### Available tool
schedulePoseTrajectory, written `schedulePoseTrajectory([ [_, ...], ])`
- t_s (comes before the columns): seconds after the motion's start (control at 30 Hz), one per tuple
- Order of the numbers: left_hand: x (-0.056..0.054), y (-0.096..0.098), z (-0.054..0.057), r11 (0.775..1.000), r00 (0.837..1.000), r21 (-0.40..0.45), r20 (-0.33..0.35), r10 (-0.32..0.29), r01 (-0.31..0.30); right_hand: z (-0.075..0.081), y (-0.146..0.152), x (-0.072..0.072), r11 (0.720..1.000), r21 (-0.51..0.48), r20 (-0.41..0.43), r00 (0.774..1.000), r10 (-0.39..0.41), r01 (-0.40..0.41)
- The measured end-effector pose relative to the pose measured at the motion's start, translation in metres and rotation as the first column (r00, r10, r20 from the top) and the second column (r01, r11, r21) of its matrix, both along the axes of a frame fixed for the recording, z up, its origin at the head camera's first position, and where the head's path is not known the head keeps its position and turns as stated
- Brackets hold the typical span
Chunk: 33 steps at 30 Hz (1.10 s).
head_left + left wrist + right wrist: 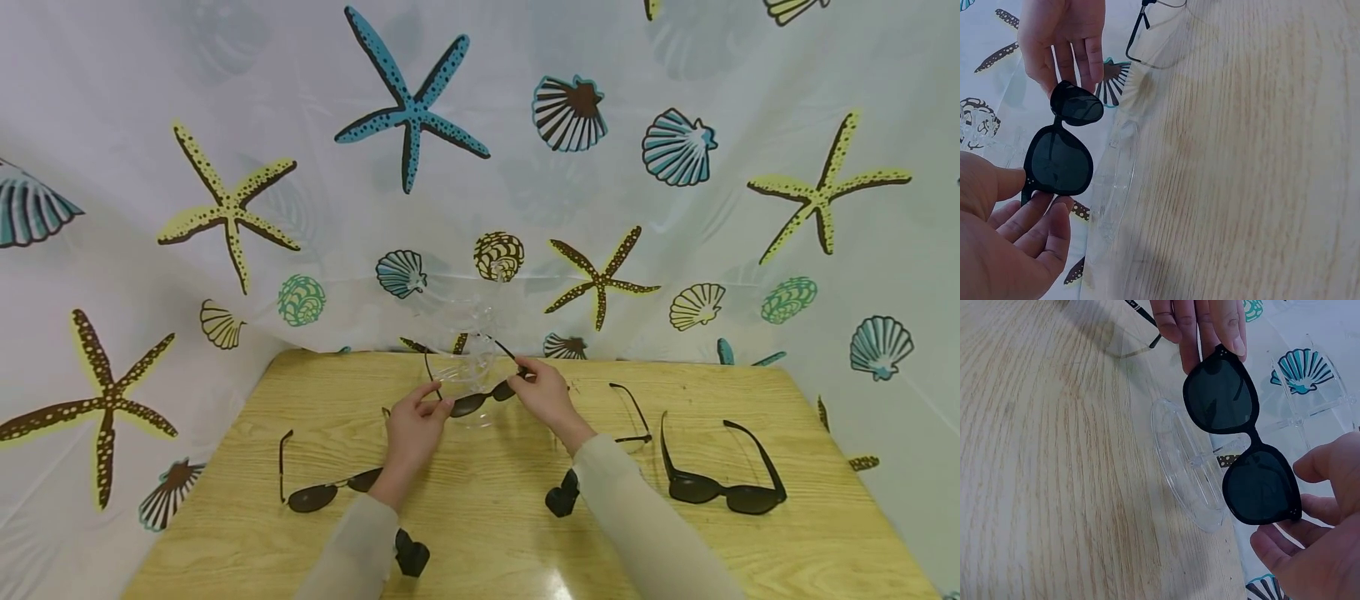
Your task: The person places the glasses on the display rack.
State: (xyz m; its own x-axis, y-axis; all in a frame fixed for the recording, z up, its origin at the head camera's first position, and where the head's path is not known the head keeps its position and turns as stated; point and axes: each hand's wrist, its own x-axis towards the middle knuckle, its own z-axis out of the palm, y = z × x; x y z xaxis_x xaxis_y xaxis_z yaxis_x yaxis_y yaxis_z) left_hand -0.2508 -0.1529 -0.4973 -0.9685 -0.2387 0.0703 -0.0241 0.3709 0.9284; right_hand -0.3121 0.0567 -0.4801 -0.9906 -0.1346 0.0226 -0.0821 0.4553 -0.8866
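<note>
A pair of black sunglasses (468, 406) with dark lenses is held at both ends, temples unfolded toward the back. My left hand (414, 429) pinches one end of the frame between thumb and fingers. At the opposite end my right hand (546, 396) grips the frame by its hinge; the right wrist view shows both lenses (1260, 487) between the two hands. Just behind the sunglasses stands a clear plastic display stand (480, 367), its rounded base (1159, 440) on the table. Whether the sunglasses touch the stand, I cannot tell.
Dark-lensed glasses (313, 498) lie left on the wooden table (480, 517), partly behind my left arm. Thin-framed glasses (636, 438) and large black sunglasses (752, 499) lie on the right. Black devices (411, 553) sit at both wrists. A shell-print cloth (480, 200) hangs behind.
</note>
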Motion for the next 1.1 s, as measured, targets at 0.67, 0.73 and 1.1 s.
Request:
schedulePoseTrajectory([
  [0.67,-0.015,-0.004,0.002,0.998,0.998,0.004,-0.020,0.063,-0.062,-0.006,-0.005,-0.017,0.998,-0.003,0.043,0.997,0.057,-0.057],
  [0.73,-0.016,-0.004,0.003,0.998,0.997,-0.003,-0.021,0.069,-0.069,-0.006,-0.006,-0.018,0.998,0.000,0.041,0.998,0.058,-0.058],
  [1.1,-0.020,-0.006,0.003,0.999,0.999,-0.015,0.009,0.045,-0.044,-0.010,-0.010,-0.023,0.997,-0.028,0.068,0.995,0.077,-0.075],
])
